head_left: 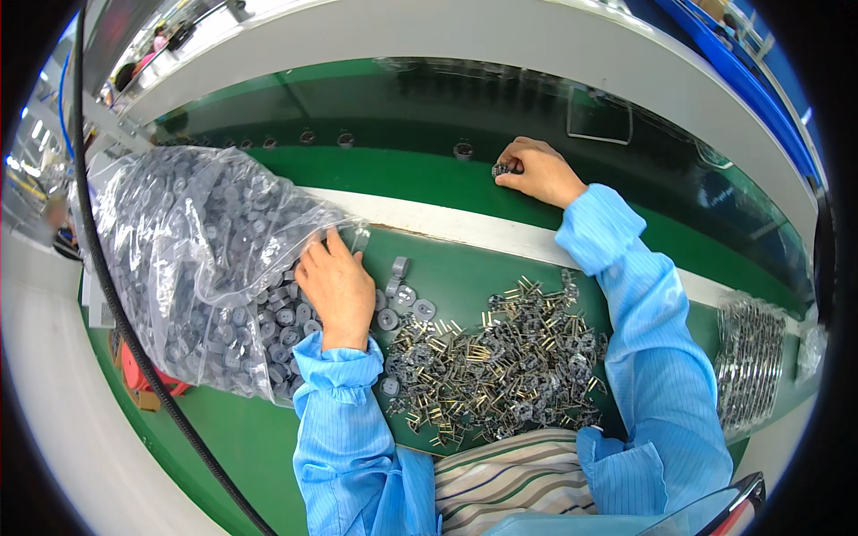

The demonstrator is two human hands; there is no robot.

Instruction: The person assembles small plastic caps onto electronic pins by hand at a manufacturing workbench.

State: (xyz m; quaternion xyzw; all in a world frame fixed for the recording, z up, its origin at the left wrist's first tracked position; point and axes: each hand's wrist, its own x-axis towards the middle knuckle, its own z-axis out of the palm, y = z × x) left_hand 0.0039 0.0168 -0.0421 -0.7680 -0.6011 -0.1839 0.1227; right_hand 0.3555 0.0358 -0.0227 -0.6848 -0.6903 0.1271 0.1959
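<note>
Clear bag (pixel 192 241) of grey round parts (pixel 288 332) on my far left, my left hand (pixel 338 290) at its mouth, fingers bent, whether gripping I can't tell, pin-legged pieces (pixel 509 366) heaped mid-table, small dark part (pixel 504 170) pinched in my right hand's (pixel 541 175) fingertips above the green strip (pixel 393 176).

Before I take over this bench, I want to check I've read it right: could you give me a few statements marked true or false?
1. The right hand holds a small dark part. True.
2. The left hand is at the open end of the bag. True.
3. All the grey discs are inside the bag. False: some lie outside it.
4. The pinned parts lie left of the bag. False: they lie right of it.
5. Both sleeves are blue. True.
</note>
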